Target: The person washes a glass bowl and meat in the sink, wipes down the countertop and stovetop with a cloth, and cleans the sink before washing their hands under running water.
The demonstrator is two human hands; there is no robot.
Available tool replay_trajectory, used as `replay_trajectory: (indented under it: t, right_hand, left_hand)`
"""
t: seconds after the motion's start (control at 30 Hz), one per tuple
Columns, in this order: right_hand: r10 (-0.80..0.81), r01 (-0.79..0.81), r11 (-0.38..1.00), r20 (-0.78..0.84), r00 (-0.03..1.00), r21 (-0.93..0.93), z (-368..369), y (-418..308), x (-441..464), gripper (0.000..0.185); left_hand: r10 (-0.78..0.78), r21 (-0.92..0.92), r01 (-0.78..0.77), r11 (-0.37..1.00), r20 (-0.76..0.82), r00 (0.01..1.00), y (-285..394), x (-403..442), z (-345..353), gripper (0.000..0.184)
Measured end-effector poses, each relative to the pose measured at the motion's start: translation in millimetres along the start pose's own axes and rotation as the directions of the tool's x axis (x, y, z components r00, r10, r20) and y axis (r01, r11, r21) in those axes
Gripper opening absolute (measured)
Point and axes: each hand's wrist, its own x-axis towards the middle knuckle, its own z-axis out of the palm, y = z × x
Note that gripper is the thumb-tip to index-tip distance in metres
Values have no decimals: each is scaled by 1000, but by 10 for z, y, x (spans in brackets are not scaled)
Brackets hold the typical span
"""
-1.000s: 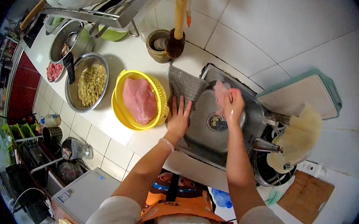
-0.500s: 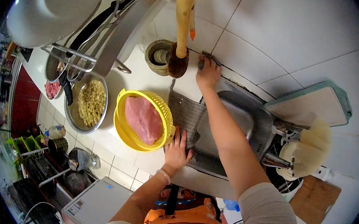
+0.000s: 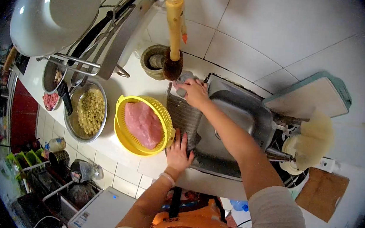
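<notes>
My right hand (image 3: 194,92) is closed on a grey cloth (image 3: 185,80) at the counter's back, just left of the steel sink (image 3: 230,118). My left hand (image 3: 179,154) lies with fingers apart on the counter's front edge, touching the lower end of a dark ribbed mat (image 3: 182,112). That mat runs along the sink's left rim. Left of it a yellow colander (image 3: 165,117) holds a large piece of pink raw meat (image 3: 143,125). Behind my right hand stand a stone mortar (image 3: 153,61) and a brown brush with a wooden handle (image 3: 173,30).
A steel bowl of chopped greenish food (image 3: 90,112), a pot (image 3: 52,76) and a dish of minced meat (image 3: 50,100) are at left. A metal rack with a white bowl (image 3: 35,14) overhangs them. Cutting boards (image 3: 310,97) lean at right, near the faucet (image 3: 279,154).
My right hand has left the sink, reached the back wall edge, then come left and nearer with the grey cloth. The pink cloth it held earlier no longer shows clearly. My left hand slid slightly nearer.
</notes>
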Motion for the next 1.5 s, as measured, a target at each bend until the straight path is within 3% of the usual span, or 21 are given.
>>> replay_trajectory:
  t: [0.07,0.13,0.17,0.3,0.37,0.4,0.47,0.5,0.57,0.63,0.7,0.73,0.8,0.83,1.0,1.1,1.23,1.27,1.33,1.47,1.5]
  right_hand:
    - [-46,46,999,-19,999,-22,-81,137,-174,48]
    - [-172,189,949,87,981,-252,-101,246,-294,40]
    - [-226,226,932,31,974,-285,-105,243,-352,40]
    - [-164,184,921,89,983,-343,-341,153,-555,29]
    - [297,-89,810,275,914,-580,-671,-23,-597,24]
    - [297,-85,810,281,913,-580,-688,48,-617,24]
    - [299,-271,857,-7,954,-438,-775,180,-623,19]
    - [290,-262,860,-4,957,-439,-781,150,-552,19]
    - [145,-171,980,-223,964,-100,-754,32,-379,19]
    - [93,-44,982,-270,958,184,-471,-41,-135,23]
    - [38,44,886,-165,985,462,-23,-72,155,26]
    - [38,43,884,-163,986,465,113,-172,213,26]
    - [-166,201,966,-209,964,160,268,-351,260,28]
    - [-173,179,983,-139,975,34,294,-362,252,30]
    - [-83,84,996,-106,991,10,117,-10,25,34]
    - [-314,269,928,-156,936,-257,93,267,-414,35]
    - [-187,100,915,-189,964,-391,66,593,-593,35]
    - [-183,97,916,-190,965,-389,19,627,-619,35]
    - [275,-378,916,-473,837,-136,-99,711,-652,28]
    - [272,-381,924,-664,696,-21,-306,735,-771,21]
    - [232,-213,969,-752,616,125,-266,774,-760,20]
  left_hand:
    - [10,-13,-11,1000,-31,999,-7,3,7,78]
    - [16,-25,-18,1000,-62,998,1,-13,24,77]
    - [19,-39,-23,999,-89,996,-2,-12,25,77]
    - [12,-71,-20,997,-111,994,-22,-40,24,76]
    - [3,-68,-9,998,-95,995,-13,-45,6,76]
    - [-4,-59,-1,998,-81,997,-13,-54,-2,77]
    - [-1,-63,-4,998,-86,996,-26,-56,8,77]
    - [2,-66,-8,998,-94,996,-31,-49,18,78]
    - [-5,-67,-2,998,-95,995,-41,-52,46,78]
    - [-4,-61,-1,998,-93,996,-48,-48,43,79]
    - [0,-32,-3,999,-103,995,-35,-45,14,79]
    - [-3,-29,0,1000,-100,995,-44,-48,25,79]
    - [7,-43,-12,999,-115,993,-56,-52,54,80]
    - [1,-43,-6,999,-112,994,-61,-45,74,80]
    - [-20,-67,12,998,-123,992,-55,-51,64,82]
    - [-25,-41,20,999,-129,991,-26,-55,2,79]
    - [-21,-4,20,1000,-123,992,-14,-63,12,79]
    - [-19,-2,18,1000,-120,993,-14,-77,5,79]
    - [1,-19,-4,1000,-162,987,-4,-72,-13,80]
    - [-16,-56,7,998,-146,989,80,-62,-69,81]
    - [16,-84,-32,996,-187,982,155,-49,-138,80]
